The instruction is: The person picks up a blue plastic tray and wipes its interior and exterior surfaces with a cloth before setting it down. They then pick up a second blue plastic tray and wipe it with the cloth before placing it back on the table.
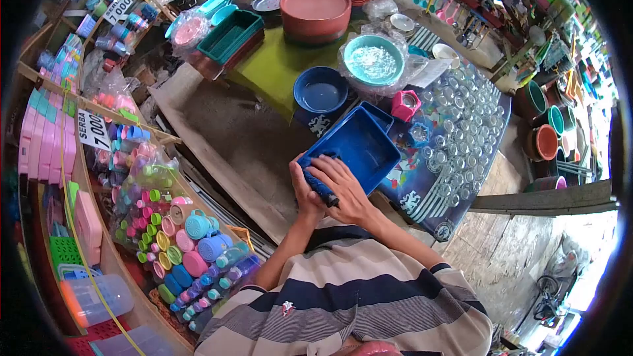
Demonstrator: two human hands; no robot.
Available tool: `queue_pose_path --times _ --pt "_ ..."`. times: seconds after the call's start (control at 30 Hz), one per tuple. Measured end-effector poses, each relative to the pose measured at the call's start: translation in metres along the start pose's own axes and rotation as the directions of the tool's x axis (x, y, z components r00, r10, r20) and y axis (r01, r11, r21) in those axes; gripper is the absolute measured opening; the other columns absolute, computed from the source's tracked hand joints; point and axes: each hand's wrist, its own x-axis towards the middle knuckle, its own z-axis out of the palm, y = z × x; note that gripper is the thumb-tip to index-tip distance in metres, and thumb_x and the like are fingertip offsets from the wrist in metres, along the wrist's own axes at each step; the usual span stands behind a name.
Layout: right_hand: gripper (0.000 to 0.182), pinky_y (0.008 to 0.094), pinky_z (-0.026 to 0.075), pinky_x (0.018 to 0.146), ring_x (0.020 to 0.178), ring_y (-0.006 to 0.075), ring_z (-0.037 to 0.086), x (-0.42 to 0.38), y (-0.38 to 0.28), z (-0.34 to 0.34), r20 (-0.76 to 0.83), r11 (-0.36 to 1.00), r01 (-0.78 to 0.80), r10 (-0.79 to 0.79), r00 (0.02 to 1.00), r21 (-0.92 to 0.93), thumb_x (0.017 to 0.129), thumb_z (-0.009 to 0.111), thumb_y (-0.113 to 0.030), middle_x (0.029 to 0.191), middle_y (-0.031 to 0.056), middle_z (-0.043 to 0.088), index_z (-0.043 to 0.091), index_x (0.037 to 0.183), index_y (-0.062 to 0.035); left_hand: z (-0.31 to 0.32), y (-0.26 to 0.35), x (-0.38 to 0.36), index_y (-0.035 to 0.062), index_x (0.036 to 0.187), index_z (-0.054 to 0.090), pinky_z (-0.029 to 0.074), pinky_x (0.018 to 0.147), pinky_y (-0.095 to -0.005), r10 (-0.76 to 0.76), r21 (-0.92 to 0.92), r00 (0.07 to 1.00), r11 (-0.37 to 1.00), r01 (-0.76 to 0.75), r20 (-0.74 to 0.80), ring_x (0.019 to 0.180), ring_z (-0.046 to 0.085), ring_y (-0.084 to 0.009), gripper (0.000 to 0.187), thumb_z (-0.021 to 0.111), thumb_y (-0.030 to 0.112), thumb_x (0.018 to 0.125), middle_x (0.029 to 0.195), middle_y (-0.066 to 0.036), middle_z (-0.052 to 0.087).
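A blue rectangular plastic tub (374,151) is tilted in front of my body, its inside facing up. My left hand (306,188) is closed on the tub's near left edge. Over that same edge lies my right hand (341,186), its fingers bent around a bunched dark blue cloth (319,188) pressed against the tub. Part of the cloth is hidden under the fingers. Just beyond the tub stands a round blue basin (320,89), and a second blue tub (377,116) shows behind the held one.
Many glass jars (461,132) cover the blue-clothed table on the right. A turquoise basin (373,59) in plastic wrap and a pink-framed clock-like item (405,105) stand near. Red-brown tubs (315,13) are at the back. Shelves of colourful bottles (211,245) line the left.
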Motion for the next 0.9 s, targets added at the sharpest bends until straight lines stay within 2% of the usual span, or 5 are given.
queue_pose_path --times 0.17,0.37,0.57,0.67,0.9 --pt "0.058 0.0560 0.030 0.128 0.156 0.0438 0.037 0.011 0.035 -0.004 -0.056 0.979 -0.064 0.054 0.997 -0.194 0.103 0.069 -0.037 0.168 0.0231 0.040 0.055 0.149 -0.0060 -0.007 -0.001 -0.004 0.0013 0.142 0.050 0.045 0.113 -0.0426 -0.182 -0.163 0.969 0.974 0.155 -0.166 0.128 0.057 -0.0255 0.066 0.028 0.058 0.116 0.138 -0.016 0.057" --pt "0.079 0.0585 0.021 0.130 0.160 0.0488 0.024 0.008 0.075 0.050 -0.126 0.909 -0.388 0.372 0.920 -0.149 0.109 0.055 -0.049 0.170 0.0336 0.027 0.033 0.163 0.0058 -0.008 -0.025 -0.012 -0.0009 0.133 0.056 0.047 0.107 -0.0419 0.020 0.181 0.973 0.983 0.022 -0.230 0.118 0.059 -0.0267 0.052 0.032 0.043 0.119 0.130 -0.019 0.059" --pt "0.082 0.0589 0.015 0.131 0.162 0.0507 0.017 0.008 0.041 0.057 0.039 0.989 -0.118 0.121 0.992 -0.084 0.108 0.060 -0.043 0.170 0.0364 0.024 0.030 0.163 0.0084 -0.019 -0.012 -0.012 -0.0004 0.132 0.056 0.047 0.107 -0.0427 0.098 0.242 0.953 0.970 -0.027 -0.288 0.117 0.061 -0.0301 0.050 0.032 0.041 0.119 0.128 -0.019 0.061" --pt "0.083 0.0577 0.019 0.131 0.160 0.0536 0.020 0.024 0.058 0.048 -0.155 0.955 -0.278 0.260 0.953 -0.106 0.107 0.062 -0.041 0.168 0.0398 0.025 0.029 0.161 0.0126 -0.021 -0.006 -0.019 -0.0001 0.134 0.055 0.050 0.104 -0.0414 0.136 0.270 0.964 0.960 -0.072 -0.227 0.117 0.063 -0.0283 0.049 0.034 0.042 0.119 0.129 -0.020 0.063" --pt "0.090 0.0561 0.025 0.130 0.157 0.0578 0.023 0.031 0.053 0.032 -0.275 0.951 -0.010 -0.080 0.958 -0.310 0.101 0.071 -0.035 0.171 0.0372 0.020 0.024 0.165 0.0074 -0.025 0.002 -0.022 0.0001 0.136 0.055 0.050 0.104 -0.0409 0.148 0.199 0.974 0.973 -0.113 -0.172 0.118 0.064 -0.0281 0.048 0.033 0.039 0.119 0.131 -0.020 0.063"
